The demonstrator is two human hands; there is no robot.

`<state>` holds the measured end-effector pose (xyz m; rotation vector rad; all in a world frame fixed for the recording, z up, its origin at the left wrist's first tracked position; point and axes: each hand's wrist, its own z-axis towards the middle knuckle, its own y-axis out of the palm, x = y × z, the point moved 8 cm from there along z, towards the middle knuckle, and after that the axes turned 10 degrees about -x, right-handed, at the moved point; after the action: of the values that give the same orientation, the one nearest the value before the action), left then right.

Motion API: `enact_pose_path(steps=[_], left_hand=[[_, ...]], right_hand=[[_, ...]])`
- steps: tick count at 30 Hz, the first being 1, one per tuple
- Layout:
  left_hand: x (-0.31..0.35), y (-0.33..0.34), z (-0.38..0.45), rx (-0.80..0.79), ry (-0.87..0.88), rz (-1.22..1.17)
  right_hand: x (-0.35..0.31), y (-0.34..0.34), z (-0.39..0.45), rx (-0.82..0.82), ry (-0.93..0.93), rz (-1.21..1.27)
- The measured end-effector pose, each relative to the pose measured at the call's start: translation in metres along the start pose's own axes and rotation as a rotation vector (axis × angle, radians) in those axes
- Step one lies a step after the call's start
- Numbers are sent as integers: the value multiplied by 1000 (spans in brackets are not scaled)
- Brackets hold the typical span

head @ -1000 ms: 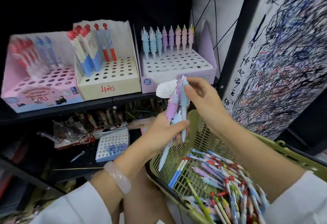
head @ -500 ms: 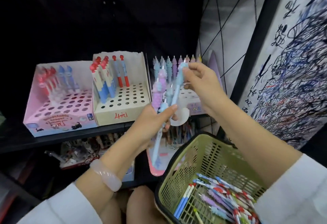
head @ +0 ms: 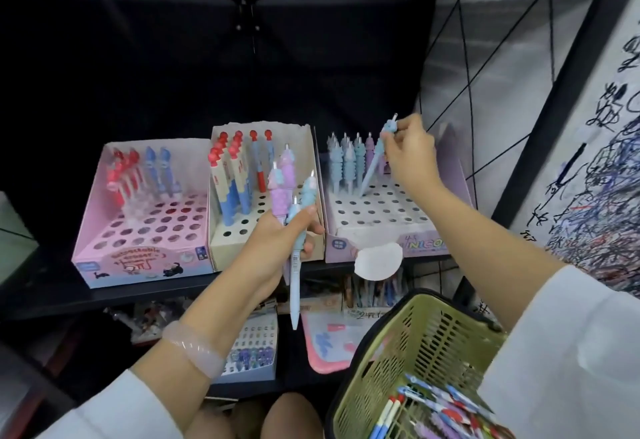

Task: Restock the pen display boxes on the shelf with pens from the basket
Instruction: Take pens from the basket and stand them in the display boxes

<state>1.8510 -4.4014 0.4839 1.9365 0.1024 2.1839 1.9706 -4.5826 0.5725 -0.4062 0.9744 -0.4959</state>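
Right hand (head: 408, 151) reached rightward, fingers pinching blue pen (head: 375, 158), tip seemingly entering purple box (head: 384, 230); left hand (head: 280, 234) grips bundle (head: 294, 196).

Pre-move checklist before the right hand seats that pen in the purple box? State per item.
1. Right hand has a grip on the blue pen: ok.
2. Pen tip lined up with a hole in the purple box: cannot tell, the tip sits at the second row.
3. Free holes in that box: ok, the front rows are open.
4. Pen upright: not ok, it leans right.
5. Left hand holds the spare pens: ok.
6. Basket stocked with more pens: ok.
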Motion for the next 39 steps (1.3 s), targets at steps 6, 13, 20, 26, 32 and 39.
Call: enact_pose_path(steps=[6, 13, 20, 26, 32, 39], left_hand=[[-3, -6, 0, 6, -6, -6], [-1, -7, 0, 6, 25, 7], [-1, -18, -4, 25, 30, 38], [-1, -16, -2, 18, 37, 37], [-1, -5, -1, -4, 49, 26], [-3, -16, -6, 84, -22, -8]], right_hand=[[13, 18, 9, -78, 3, -205], [18, 38, 21, -229, 19, -338], [12, 45, -9, -176, 38, -270], [-53, 59, -54, -304, -88, 214], [-56, 84, -82, -562, 112, 468], [-39, 20, -30, -97, 131, 590]])
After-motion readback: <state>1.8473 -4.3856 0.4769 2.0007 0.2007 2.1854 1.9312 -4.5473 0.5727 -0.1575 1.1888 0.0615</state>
